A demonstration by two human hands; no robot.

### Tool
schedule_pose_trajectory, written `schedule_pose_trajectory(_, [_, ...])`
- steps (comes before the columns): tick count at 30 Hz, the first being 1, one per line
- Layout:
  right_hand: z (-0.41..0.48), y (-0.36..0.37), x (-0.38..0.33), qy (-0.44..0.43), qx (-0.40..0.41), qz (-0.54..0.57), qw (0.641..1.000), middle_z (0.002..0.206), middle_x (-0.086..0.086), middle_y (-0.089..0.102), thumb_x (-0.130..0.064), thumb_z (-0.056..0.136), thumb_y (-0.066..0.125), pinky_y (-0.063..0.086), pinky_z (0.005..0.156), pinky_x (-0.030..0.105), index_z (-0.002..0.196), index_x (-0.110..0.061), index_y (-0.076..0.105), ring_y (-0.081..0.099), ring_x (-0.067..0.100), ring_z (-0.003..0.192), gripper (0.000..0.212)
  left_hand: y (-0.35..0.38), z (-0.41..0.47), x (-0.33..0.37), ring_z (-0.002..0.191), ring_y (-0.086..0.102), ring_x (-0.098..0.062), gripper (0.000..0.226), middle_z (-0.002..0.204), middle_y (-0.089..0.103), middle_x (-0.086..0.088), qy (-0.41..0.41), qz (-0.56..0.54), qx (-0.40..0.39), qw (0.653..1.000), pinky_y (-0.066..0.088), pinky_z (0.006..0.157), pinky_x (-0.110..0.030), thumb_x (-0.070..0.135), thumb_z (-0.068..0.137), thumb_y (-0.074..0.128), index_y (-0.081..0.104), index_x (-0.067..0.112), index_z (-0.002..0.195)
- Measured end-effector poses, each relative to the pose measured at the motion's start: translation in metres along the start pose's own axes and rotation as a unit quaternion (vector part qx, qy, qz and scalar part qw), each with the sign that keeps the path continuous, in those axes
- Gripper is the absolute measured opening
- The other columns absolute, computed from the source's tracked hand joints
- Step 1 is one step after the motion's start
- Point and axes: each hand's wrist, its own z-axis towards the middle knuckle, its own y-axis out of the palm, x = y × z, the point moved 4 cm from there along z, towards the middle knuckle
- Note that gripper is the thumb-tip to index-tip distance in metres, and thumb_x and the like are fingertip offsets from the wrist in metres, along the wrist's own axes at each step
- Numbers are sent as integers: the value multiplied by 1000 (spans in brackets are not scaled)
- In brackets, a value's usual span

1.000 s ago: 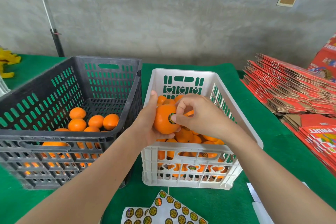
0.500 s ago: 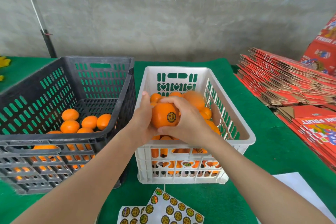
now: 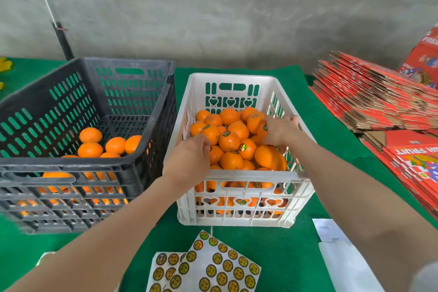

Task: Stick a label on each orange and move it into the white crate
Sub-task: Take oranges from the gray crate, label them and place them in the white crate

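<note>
left hand (image 3: 189,159): over the near-left corner of the white crate (image 3: 239,174), back of hand to camera, fingers loosely curled with tips at the top of the pile. Nothing visible in it, so it reads as released.
right hand (image 3: 282,130): inside the crate at its right wall, fingers laid over a labelled orange (image 3: 260,129) on top of the pile. Can't tell if it's gripping or just resting on it.
that orange: in the white crate, right side, touching its neighbours, mostly hidden by the hand.
pile of oranges (image 3: 228,141): fills the white crate nearly to the rim. Round dark-and-gold labels (image 3: 226,133) show on several top ones.
white crate position: centre of the green cloth (image 3: 296,239), just right of the black crate (image 3: 71,166), sides close together or touching.
black crate contents: loose oranges (image 3: 90,149) low in the bottom, no labels visible on them.
label sheets (image 3: 220,265): two overlapping sheets flat on the cloth, near edge, in front of the white crate, rows of round labels on them.
white paper (image 3: 343,265): on the cloth at the near right, partly under the right forearm.
flat red cartons (image 3: 369,102): stacked at the right, apart from the crates.
wall (image 3: 213,19): grey concrete behind the table.
</note>
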Motion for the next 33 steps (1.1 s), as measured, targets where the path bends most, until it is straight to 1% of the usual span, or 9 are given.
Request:
schedule_pose_trajectory(3, [-6,-5,-5,-18,2,20,1000,128,8,54,-47,78,60,25,107,56,136,-18,38,44,33,124,68,-1,-1,0,73,56,-19,21,95,66,-7,10,-14,6,1000,40,61,-29,17,98,42,60,12,108])
schedule_pose_trajectory(6, [-40,-23,-15,-20,142,158,977,140,15,43,-32,83,65,36,105,46,139,-12,36,42,34,127,65,-2,-6,1,72,56,-19,20,94,67,-9,20,-33,6,999,46,63,-34,17,97,45,61,10,108])
schedule_pose_trajectory(10, [-137,-52,-49,-237,340,369,832,84,7,69,-20,85,61,50,67,28,87,-6,67,61,14,73,15,-4,-13,1,68,57,-14,16,85,65,-2,24,-55,19,998,49,60,-28,18,95,51,62,11,105])
schedule_pose_trajectory(12, [-183,-35,-70,-334,264,414,805,65,5,64,-23,86,58,43,52,23,70,-3,66,54,10,57,27,-7,-16,0,61,53,-5,14,75,59,6,21,-103,45,993,42,56,-17,14,92,56,63,10,104])
schedule_pose_trajectory(14, [-205,12,-91,-355,93,366,855,70,6,66,-28,88,58,45,57,26,74,-4,68,56,11,62,30,-11,-19,-2,62,52,-1,12,71,54,15,4,-153,61,986,41,58,-12,12,90,59,64,11,101])
schedule_pose_trajectory(18, [-199,115,-93,-240,-169,160,942,142,16,42,-37,93,51,28,109,30,136,-3,43,36,25,133,54,-15,-24,-4,65,53,0,9,73,55,13,-20,-214,53,975,42,61,-4,9,89,60,63,15,97])
schedule_pose_trajectory(20, [-191,138,-93,-192,-208,157,946,153,12,24,-44,91,52,20,115,33,145,-5,26,22,25,141,72,-19,-28,-8,69,56,-2,11,75,58,10,-31,-243,56,968,44,64,-6,8,89,61,63,16,95])
schedule_pose_trajectory(29, [-176,161,-108,-99,-228,210,945,128,9,47,-35,72,75,42,95,30,127,-6,46,47,24,115,69,-33,-56,-18,84,63,-9,14,91,65,4,-27,-337,78,938,49,75,-11,0,89,60,63,12,95])
schedule_pose_trajectory(33, [-175,162,-114,-94,-208,206,952,91,6,46,-36,69,77,42,71,25,89,-6,58,50,25,96,41,-37,-76,-26,83,64,-6,19,89,65,6,-10,-324,110,940,51,76,-14,-3,88,59,63,15,93])
